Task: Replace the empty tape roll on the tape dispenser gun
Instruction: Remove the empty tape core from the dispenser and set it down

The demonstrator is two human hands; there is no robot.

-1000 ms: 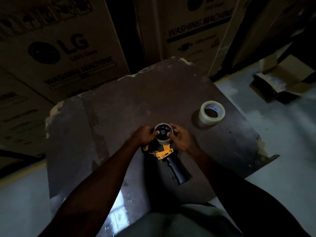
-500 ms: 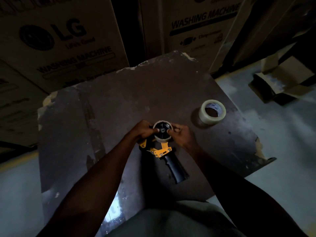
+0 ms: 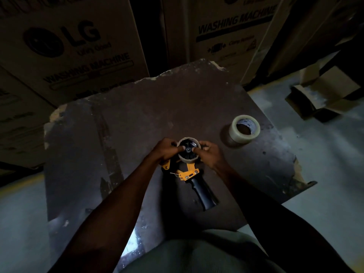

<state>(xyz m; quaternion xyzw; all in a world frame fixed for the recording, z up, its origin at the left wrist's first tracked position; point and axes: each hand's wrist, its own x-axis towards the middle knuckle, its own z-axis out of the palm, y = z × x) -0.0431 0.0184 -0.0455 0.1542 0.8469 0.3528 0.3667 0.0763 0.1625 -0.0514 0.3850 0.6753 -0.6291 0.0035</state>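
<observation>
Head view only. Tape gun (image 3: 192, 175) lies flat on the desk (image 3: 137, 119), about mid-desk toward the near edge, black handle (image 3: 204, 194) pointing at the near-right, yellow frame in the middle, hub end pointing at the far edge. Long axis runs near-right to far-left-ish.

Empty core (image 3: 188, 149) sits on the hub, thin pale cardboard ring, no tape visible on it, dark spoked hub showing through the centre. Ring axis points up at the camera, so I'd judge it must come off upward, away from the desk.

Left hand (image 3: 165, 151) is on the core's left side, right hand (image 3: 209, 154) on its right. Each grip is narrow, fingers curled and pinching the ring's rim, thumbs over the top near the hub centre. Both equally close; neither reaches.

New roll (image 3: 244, 128) stands well apart near the right edge of the desk, fat, translucent, on its flat side. Right hand is the nearer one for it.

Lighting is poor; can't tell whether the core has lifted off its seat.
</observation>
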